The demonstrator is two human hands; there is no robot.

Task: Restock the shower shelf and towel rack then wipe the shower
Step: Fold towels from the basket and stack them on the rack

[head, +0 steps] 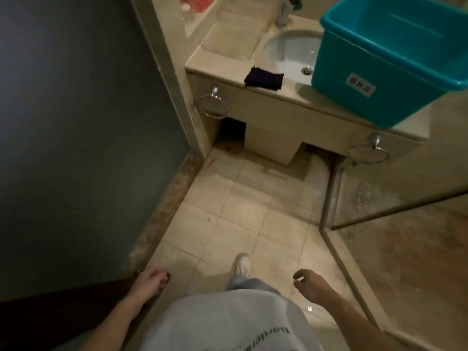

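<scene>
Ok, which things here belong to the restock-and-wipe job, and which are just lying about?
Likely for the job: teal tub, dark cloth, towel rings, glass shower wall.
Just there: sink, tap.

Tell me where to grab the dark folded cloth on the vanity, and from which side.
Pinch the dark folded cloth at its near edge, coming from the front. It lies flat by the front lip of the counter, left of the sink, so that edge likely lifts easiest.

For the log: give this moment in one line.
left hand: empty | right hand: empty | folded dark cloth: on vanity counter beside sink | teal plastic tub: on counter
</scene>
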